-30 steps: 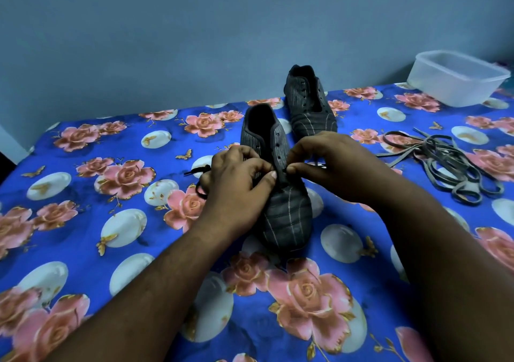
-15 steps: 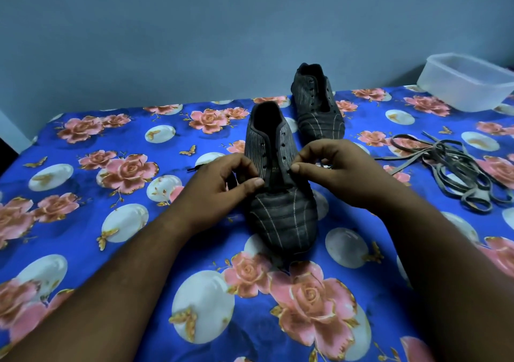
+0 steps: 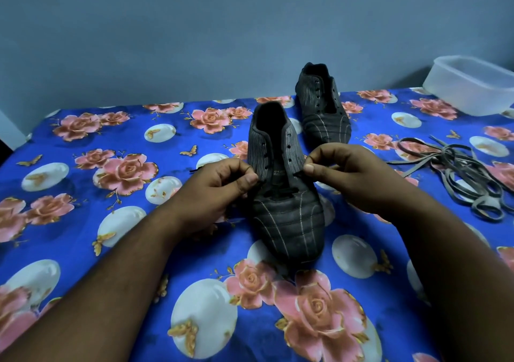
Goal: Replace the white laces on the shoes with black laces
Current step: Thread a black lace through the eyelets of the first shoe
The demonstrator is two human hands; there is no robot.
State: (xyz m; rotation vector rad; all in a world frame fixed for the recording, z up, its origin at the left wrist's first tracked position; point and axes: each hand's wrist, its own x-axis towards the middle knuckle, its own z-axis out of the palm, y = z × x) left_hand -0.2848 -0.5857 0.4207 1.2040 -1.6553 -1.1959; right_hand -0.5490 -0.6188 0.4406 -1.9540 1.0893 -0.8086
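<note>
Now: near shoe (image 3: 286,208) mid-cloth (image 3: 83,250) | left hand (image 3: 219,186) pinches black lace (image 3: 281,193) at shoe's left eyelets | right hand (image 3: 345,172) pinches lace end at shoe's right | pale laces (image 3: 467,178) right of shoe

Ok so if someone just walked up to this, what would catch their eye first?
Probably the two hands, the left hand and right hand, pinching the black lace on either side of the near dark shoe at the centre. Next, the loud blue floral cloth under everything. Then the tangle of removed pale laces at the right, with the second shoe behind and a clear plastic tub in the far right corner.
</note>
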